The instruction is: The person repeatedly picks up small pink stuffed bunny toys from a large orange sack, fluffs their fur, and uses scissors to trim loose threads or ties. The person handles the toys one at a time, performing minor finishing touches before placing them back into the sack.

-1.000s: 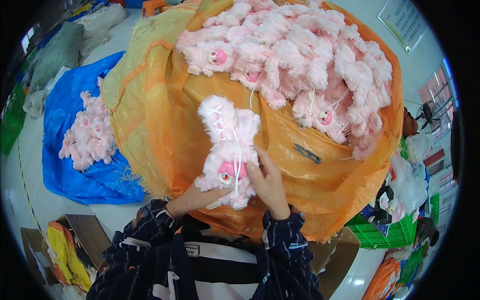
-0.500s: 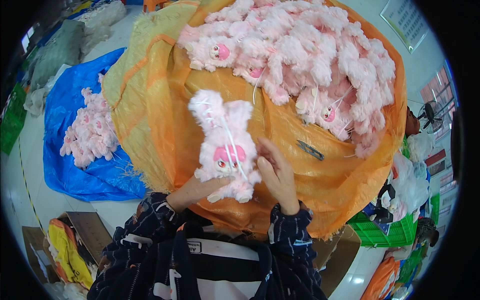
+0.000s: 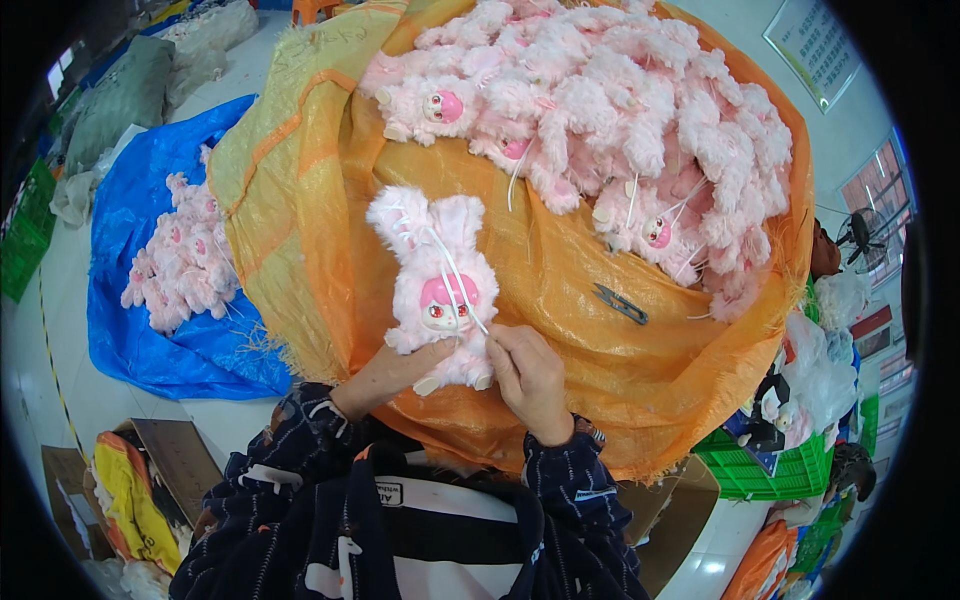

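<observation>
Plush doll (image 3: 425, 272) gripped in left hand (image 3: 400, 370) — white cord (image 3: 453, 270) now pinched in right hand (image 3: 530, 375) (empty just before)

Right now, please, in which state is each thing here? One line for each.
Left hand: closed on the toy's lower body
Right hand: pinching cord
Plush toy: held, face up
White cord: lying across its face
Snips: lying unheld
Orange sheet: spread, creased
Pink plush toys: heaped
Blue sheet: crumpled
Fan: running or not, unclear
</observation>
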A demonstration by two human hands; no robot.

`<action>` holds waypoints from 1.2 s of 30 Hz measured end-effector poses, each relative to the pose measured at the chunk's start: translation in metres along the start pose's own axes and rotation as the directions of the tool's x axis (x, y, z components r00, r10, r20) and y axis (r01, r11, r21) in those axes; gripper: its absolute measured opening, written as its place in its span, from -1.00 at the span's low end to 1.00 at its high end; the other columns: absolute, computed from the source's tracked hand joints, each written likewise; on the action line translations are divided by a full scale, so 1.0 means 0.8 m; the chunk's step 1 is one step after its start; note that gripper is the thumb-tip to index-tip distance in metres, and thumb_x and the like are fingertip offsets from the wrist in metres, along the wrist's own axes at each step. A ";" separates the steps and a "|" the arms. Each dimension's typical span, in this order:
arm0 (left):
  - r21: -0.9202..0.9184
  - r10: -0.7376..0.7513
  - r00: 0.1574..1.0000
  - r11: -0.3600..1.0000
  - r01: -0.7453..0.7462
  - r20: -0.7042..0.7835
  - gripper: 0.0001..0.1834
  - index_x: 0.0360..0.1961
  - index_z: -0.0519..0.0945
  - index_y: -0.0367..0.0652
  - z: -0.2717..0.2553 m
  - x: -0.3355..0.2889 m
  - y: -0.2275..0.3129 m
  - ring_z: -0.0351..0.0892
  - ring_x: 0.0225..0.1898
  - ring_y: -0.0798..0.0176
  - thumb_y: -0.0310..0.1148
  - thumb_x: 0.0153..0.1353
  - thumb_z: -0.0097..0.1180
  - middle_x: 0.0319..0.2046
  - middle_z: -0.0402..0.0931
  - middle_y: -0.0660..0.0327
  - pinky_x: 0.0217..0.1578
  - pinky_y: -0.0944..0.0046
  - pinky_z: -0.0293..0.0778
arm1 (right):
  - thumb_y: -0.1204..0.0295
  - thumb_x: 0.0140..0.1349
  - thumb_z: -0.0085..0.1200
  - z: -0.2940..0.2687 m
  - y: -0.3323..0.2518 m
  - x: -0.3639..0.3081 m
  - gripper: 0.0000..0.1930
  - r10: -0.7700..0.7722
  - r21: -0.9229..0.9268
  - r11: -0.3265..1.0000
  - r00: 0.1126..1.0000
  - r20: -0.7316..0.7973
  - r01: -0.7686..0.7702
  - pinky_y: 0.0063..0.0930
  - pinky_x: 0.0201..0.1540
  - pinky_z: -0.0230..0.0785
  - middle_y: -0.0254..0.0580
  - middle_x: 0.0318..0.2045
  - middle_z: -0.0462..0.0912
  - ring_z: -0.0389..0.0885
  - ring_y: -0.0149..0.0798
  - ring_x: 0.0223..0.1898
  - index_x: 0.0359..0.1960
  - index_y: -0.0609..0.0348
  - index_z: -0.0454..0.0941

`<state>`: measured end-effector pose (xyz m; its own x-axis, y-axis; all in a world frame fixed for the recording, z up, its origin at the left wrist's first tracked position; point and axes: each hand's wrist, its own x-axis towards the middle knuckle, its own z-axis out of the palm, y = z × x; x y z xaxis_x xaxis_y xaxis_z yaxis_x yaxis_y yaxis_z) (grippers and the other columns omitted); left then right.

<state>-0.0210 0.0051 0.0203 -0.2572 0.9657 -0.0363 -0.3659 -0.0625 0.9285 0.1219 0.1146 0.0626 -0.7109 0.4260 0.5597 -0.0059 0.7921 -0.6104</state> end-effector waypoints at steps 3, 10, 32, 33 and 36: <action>-0.094 -0.047 0.999 0.994 0.047 0.002 -0.62 0.05 0.31 -0.22 0.000 -0.001 0.011 0.40 -0.08 0.35 -0.36 0.22 -0.07 -0.10 0.40 0.22 -0.06 0.37 0.35 | 0.58 -0.03 0.13 -0.011 0.003 0.010 -0.79 -0.122 -0.075 0.990 0.992 -0.025 0.120 -0.41 -0.34 0.38 -0.06 -0.44 0.53 0.51 -0.10 -0.39 -0.29 0.30 0.50; -0.322 0.022 0.999 0.946 -0.029 -0.025 -0.59 0.07 0.27 -0.24 -0.004 0.005 0.001 0.40 -0.05 0.31 -0.37 0.21 -0.07 -0.04 0.37 0.16 -0.03 0.31 0.36 | 0.48 -0.05 0.15 -0.019 -0.018 0.001 -0.71 -0.154 -0.203 0.956 0.950 0.271 0.213 -0.46 -0.40 0.39 -0.17 -0.34 0.44 0.48 -0.20 -0.38 -0.21 0.12 0.50; 0.674 0.780 0.614 0.389 -0.628 0.123 -0.67 -0.06 0.40 -0.18 -0.153 -0.019 -0.013 0.44 -0.15 0.19 -0.35 0.13 0.04 -0.17 0.44 0.19 -0.17 0.20 0.40 | 0.39 0.07 0.12 -0.016 -0.016 0.009 -0.84 0.165 0.019 0.986 0.985 0.055 -0.166 -0.63 -0.55 0.35 -0.24 -0.63 0.50 0.48 -0.44 -0.63 -0.40 0.21 0.48; 0.057 0.770 0.637 0.638 -0.768 -0.027 -0.61 0.02 0.33 -0.18 -0.165 -0.016 0.035 0.41 -0.09 0.14 -0.31 0.18 -0.03 -0.10 0.41 0.16 -0.09 0.17 0.36 | 0.37 0.08 0.11 -0.023 -0.007 0.015 -0.84 0.157 0.010 0.987 0.988 -0.001 -0.157 -0.57 -0.55 0.35 -0.20 -0.62 0.51 0.49 -0.37 -0.63 -0.39 0.21 0.49; -0.577 0.426 0.655 0.314 -0.754 -0.624 -0.49 0.18 0.13 -0.18 -0.136 -0.013 0.148 0.30 0.09 0.11 -0.21 0.27 -0.19 0.09 0.28 0.08 0.02 0.20 0.33 | 0.31 0.10 0.06 -0.059 0.027 0.038 -0.79 0.241 -0.049 0.967 0.957 -0.159 -0.252 -0.43 -0.50 0.36 -0.08 -0.54 0.56 0.53 -0.19 -0.58 -0.37 0.21 0.52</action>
<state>-0.1586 -0.0398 0.0902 -0.8823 0.4491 0.1412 -0.4376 -0.8929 0.1059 0.1334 0.1652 0.0925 -0.5701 0.6684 0.4777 0.2074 0.6797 -0.7035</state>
